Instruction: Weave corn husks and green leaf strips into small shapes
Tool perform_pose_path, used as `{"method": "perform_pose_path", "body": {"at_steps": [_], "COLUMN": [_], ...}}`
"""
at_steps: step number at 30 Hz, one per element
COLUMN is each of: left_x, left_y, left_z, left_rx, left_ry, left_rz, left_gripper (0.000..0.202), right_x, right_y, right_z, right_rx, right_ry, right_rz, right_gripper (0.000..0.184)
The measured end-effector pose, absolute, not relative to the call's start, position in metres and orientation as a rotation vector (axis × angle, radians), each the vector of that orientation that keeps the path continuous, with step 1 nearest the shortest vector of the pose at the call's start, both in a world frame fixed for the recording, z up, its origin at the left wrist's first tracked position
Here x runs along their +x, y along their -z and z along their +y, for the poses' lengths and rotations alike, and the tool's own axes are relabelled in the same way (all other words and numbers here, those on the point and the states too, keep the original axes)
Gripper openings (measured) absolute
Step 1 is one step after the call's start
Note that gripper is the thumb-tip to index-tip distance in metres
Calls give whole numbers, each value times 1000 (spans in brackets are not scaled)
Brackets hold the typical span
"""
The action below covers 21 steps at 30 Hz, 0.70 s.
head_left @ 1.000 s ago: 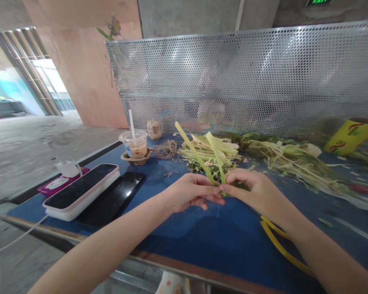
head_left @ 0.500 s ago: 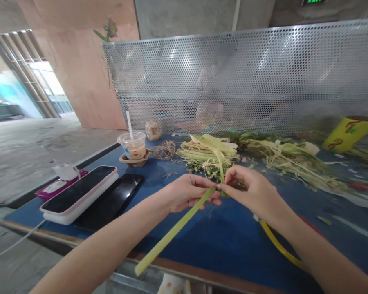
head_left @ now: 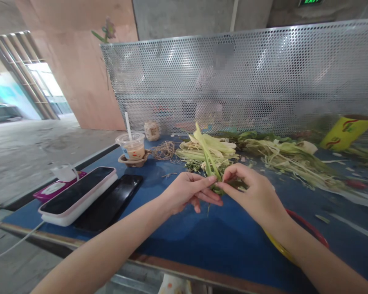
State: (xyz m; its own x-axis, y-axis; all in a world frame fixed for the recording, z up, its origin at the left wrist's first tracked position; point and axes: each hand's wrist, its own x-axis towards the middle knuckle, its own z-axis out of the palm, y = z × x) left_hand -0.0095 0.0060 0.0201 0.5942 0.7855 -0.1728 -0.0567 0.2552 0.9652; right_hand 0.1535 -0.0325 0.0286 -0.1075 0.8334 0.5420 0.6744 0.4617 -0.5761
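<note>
My left hand [head_left: 190, 191] is closed in a pinch, thumb against fingers, on a green corn husk strip [head_left: 206, 149]. My right hand [head_left: 252, 188] meets it from the right, its thumb and index fingertips pinching the strip's lower end. The strip is folded, and its two lengths point up and away from me. Part of the fold is hidden by the fingers. Just behind the hands lies a pile of pale green husks [head_left: 185, 153]. Under my right forearm show a yellow handle [head_left: 280, 248] and a red handle [head_left: 313, 228], perhaps of one tool.
Left on the blue table [head_left: 184, 245] are a phone on a white box [head_left: 76, 192], a black tablet-like slab [head_left: 110, 204] and a drink cup [head_left: 131, 147]. Tangled twine [head_left: 164, 151] sits behind. More husks [head_left: 288, 157] and a yellow container [head_left: 346, 132] stand right, before a perforated metal screen [head_left: 178, 81].
The strip's long free end, which stretched toward me past my left hand, has swung up and away beside the other length. Both hands stay close together at the fold.
</note>
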Motion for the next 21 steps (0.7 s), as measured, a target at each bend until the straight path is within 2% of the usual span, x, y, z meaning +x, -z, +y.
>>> {"method": "perform_pose_path", "body": {"at_steps": [5,9,17,21], "left_x": [-11,-11,-17,-17], "left_y": [-21,-21,-24,-23], "left_z": [6,5,8,9], "left_rx": [1175,1189,1218,1274], "left_ry": [-652,-609,-499,-500], "left_rz": [764,769,666,690], "left_gripper": [33,27,16,17], "right_x": [152,152,154,154], "right_y": [-27,-26,-29,-26], "right_z": [-31,-31,-31,-31], "right_rx": [-1242,-1220,-1236,-1238], "right_ry": [-331,-409,-404,-346], "right_rz": [-1784,-1740,-1798,-1845], "right_gripper": [10,10,9,7]}}
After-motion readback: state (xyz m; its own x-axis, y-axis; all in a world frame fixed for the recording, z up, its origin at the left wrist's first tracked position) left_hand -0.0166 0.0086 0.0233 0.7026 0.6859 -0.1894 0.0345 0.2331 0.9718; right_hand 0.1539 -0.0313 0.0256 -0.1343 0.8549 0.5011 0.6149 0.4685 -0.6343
